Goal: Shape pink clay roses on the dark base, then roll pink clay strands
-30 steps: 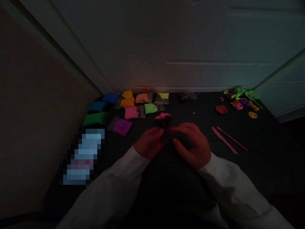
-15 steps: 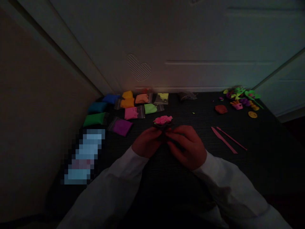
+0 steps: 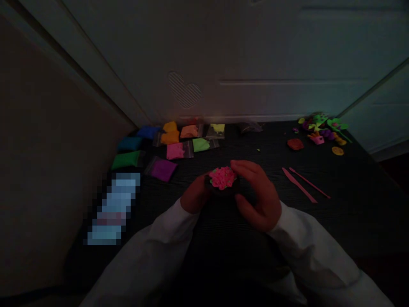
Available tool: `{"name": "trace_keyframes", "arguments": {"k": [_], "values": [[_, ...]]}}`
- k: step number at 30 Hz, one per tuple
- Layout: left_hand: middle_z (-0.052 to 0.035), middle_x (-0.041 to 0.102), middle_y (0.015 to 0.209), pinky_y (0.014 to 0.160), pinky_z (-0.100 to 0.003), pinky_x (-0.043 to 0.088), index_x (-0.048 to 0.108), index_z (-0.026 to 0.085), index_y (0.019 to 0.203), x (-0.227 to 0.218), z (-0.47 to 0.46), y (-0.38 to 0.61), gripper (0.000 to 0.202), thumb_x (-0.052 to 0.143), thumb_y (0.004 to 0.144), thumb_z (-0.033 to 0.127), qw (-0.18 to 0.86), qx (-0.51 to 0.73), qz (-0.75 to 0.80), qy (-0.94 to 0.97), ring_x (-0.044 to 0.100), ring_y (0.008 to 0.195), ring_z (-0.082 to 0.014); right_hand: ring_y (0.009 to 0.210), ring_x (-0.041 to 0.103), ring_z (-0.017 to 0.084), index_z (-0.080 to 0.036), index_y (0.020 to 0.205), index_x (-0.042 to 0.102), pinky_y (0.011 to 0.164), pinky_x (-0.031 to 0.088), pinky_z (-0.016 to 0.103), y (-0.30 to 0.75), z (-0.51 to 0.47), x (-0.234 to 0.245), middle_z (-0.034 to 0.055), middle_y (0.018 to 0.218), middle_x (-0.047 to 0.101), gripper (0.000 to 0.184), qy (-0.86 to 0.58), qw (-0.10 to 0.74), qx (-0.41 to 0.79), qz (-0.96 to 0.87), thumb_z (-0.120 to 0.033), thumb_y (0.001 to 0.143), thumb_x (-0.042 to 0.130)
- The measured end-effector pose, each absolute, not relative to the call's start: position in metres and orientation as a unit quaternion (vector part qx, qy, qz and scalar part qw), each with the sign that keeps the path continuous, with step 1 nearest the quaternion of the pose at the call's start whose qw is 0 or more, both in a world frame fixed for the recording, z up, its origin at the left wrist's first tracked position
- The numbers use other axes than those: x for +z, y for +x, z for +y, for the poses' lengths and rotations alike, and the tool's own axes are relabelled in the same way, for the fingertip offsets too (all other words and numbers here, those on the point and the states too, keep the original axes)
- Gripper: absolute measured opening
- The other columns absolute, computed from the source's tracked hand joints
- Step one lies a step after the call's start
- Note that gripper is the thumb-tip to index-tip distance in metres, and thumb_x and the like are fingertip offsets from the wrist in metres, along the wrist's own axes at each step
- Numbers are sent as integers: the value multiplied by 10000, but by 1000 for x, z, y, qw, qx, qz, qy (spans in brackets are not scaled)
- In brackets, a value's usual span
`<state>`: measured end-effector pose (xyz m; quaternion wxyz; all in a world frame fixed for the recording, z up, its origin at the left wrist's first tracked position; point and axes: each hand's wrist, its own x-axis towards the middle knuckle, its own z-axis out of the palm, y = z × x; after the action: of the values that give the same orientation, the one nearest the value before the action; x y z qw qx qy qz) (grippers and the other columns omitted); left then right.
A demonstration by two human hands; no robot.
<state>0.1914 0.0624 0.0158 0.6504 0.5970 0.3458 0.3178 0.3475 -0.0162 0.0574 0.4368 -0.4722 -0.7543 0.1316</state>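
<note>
A small dark flowerpot (image 3: 220,193) is tilted so its top faces me, filled with pink clay flowers (image 3: 223,178) and bits of green. My left hand (image 3: 195,194) holds the pot from its left side, and most of its fingers are hidden behind it. At the right rim is my right hand (image 3: 260,196), its fingers stretched out and the thumb well apart from them. The fingertips come up to the rim; whether they press on it I cannot tell in the dim light.
Bags of coloured clay, among them a purple bag (image 3: 163,169) and a green bag (image 3: 126,160), lie at the left. A pink plastic knife (image 3: 298,184) and a thin pink tool (image 3: 309,183) are at the right. Red clay (image 3: 295,144) and finished clay flowers (image 3: 335,124) sit behind.
The pot has tipped toward me, so the flowers show from above, and it sits slightly nearer. My right hand's fingers have spread from bent at the pot's side to stretched out at its rim.
</note>
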Motion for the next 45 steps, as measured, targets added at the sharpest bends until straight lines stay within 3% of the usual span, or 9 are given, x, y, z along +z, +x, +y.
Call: {"name": "trace_keyframes", "arguments": {"k": [5, 11, 14, 22, 33, 45], "values": [[-1, 604, 961, 827, -304, 409, 592, 225, 914, 23, 61, 187, 235, 507, 696, 243, 601, 308, 312, 669, 537, 902, -177, 1077, 428, 232, -252, 1160, 422, 898, 371, 425, 349, -15, 60, 61, 1154, 467, 443, -483, 446, 150, -739, -258, 725, 502], [-45, 539, 902, 808, -323, 394, 539, 181, 908, 29, 56, 187, 243, 551, 673, 245, 241, 380, 372, 812, 487, 882, -180, 983, 462, 187, -216, 1079, 487, 853, 392, 371, 349, -9, 55, 65, 1038, 497, 314, -545, 478, 145, -674, -267, 769, 490], [-44, 523, 910, 818, -329, 393, 535, 190, 909, 29, 57, 187, 251, 567, 664, 233, 158, 406, 386, 813, 479, 903, -179, 907, 480, 172, -222, 1073, 489, 781, 418, 350, 349, -6, 53, 57, 990, 503, 296, -566, 481, 156, -651, -275, 781, 481], [-40, 515, 946, 817, -321, 401, 528, 197, 934, 25, 57, 188, 273, 573, 665, 199, 155, 404, 378, 819, 484, 914, -171, 914, 479, 171, -197, 1085, 479, 767, 419, 336, 346, -3, 47, 67, 1006, 515, 370, -572, 469, 163, -653, -307, 739, 546], [-27, 526, 911, 790, -322, 407, 528, 189, 880, 23, 59, 191, 270, 599, 621, 195, 152, 398, 370, 826, 488, 895, -168, 848, 489, 152, -183, 935, 522, 738, 416, 305, 345, -2, 50, 46, 906, 541, 258, -565, 474, 152, -658, -269, 702, 590], [-46, 537, 921, 782, -339, 407, 548, 168, 911, 20, 60, 191, 307, 597, 617, 242, 155, 374, 361, 840, 482, 896, -189, 875, 488, 165, -187, 973, 517, 752, 411, 321, 346, -1, 49, 54, 926, 537, 277, -567, 459, 163, -664, -265, 713, 573]]}}
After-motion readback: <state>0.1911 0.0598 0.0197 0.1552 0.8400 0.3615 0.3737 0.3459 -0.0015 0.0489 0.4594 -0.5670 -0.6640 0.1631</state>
